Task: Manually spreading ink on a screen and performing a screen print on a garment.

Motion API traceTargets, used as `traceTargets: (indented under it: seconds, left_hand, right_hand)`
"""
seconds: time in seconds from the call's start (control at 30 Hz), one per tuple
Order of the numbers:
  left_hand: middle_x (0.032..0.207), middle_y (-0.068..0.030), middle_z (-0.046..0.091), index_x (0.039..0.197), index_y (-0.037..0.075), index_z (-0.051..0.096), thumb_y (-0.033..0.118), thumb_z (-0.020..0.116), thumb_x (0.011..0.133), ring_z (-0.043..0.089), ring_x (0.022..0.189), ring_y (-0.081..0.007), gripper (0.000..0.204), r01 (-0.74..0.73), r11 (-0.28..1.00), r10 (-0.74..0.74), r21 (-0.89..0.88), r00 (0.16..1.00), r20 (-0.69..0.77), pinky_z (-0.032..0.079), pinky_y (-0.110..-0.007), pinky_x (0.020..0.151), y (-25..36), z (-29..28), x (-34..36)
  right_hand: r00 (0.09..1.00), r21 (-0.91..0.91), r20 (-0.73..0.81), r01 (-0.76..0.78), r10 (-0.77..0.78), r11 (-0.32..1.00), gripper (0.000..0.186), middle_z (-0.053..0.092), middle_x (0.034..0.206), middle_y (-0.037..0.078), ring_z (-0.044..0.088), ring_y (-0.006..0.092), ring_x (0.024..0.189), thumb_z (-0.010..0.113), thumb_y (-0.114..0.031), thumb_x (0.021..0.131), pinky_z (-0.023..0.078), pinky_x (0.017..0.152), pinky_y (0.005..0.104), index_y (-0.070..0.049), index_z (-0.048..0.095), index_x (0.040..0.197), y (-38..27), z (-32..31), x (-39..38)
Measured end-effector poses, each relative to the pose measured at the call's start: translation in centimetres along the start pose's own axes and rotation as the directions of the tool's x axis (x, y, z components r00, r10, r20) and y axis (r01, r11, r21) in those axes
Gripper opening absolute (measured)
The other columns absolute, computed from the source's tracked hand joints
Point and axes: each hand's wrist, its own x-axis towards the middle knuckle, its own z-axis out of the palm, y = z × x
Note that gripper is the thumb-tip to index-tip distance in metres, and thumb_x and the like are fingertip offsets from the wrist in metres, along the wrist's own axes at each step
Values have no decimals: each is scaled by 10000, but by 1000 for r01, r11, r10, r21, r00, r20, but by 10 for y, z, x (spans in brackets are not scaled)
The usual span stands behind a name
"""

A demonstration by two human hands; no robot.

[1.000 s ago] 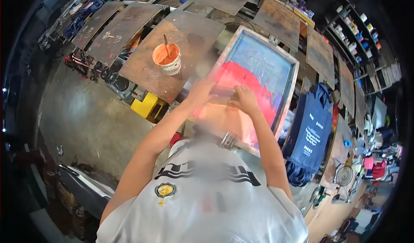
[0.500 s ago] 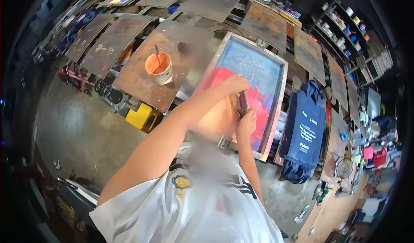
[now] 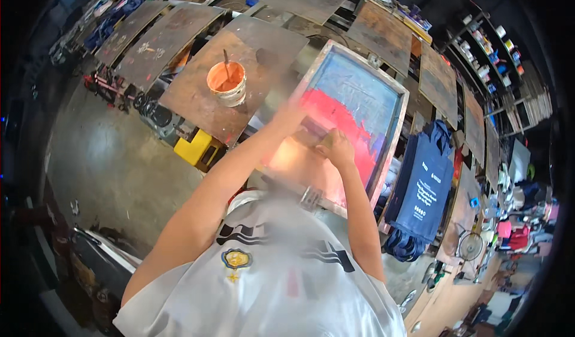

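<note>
A screen-printing frame (image 3: 402, 117) with a pale wooden rim and blue mesh lies tilted in front of me. Red ink (image 3: 335, 111) covers the middle of its mesh, with an orange glow toward the near left. My right hand (image 3: 339, 149) is closed on one end of a squeegee (image 3: 316, 132), low on the mesh. At the squeegee's other end is my left hand (image 3: 291, 117), closed round it but partly hidden by a blurry patch. Left of the frame, a white bucket (image 3: 237, 97) of orange ink stands on a board with a stick in it.
Dark printing boards (image 3: 171, 38) run along the far side. A stack of navy bags (image 3: 424, 181) with white print lies right of the frame. A yellow box (image 3: 197, 148) sits beneath the left boards. Shelves of bottles (image 3: 488, 49) stand at the far right.
My hands and the squeegee have shifted left across the mesh, and the squeegee has turned from steep to more crosswise. The view has shifted slightly.
</note>
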Motion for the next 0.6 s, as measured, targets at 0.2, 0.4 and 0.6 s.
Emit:
traceTargets:
  seconds: [0.2, 0.4, 0.6]
  left_hand:
    - [1073, -58, 698, 1060, 137, 680, 416, 818, 722, 647, 1058, -235, 459, 253, 938, -261, 235, 965, 3, 393, -447, 931, 71, -64, -50]
    - [1012, -83, 689, 1043, 107, 678, 360, 807, 743, 646, 1028, -262, 414, 439, 891, -423, 113, 895, -143, 386, -446, 927, 79, -76, -66]
    - [966, -63, 672, 993, 130, 667, 345, 806, 743, 645, 1002, -255, 357, 590, 787, -523, 177, 792, -316, 417, -448, 897, 59, -34, -75]
  right_hand:
    - [922, -30, 216, 335, -321, 942, 565, 640, 1128, 147, 623, 369, 1042, 820, -343, 714, 520, 858, 479, -98, 537, 1138, 4, -12, 29]
    - [800, -152, 278, 583, -531, 798, 533, 650, 1108, 133, 608, 344, 1080, 819, -317, 701, 494, 870, 487, -100, 547, 1104, -26, -39, 96]
    - [723, -196, 409, 665, -556, 721, 554, 661, 1101, 142, 590, 349, 1124, 842, -320, 693, 477, 913, 483, -82, 550, 1101, -44, -7, 134]
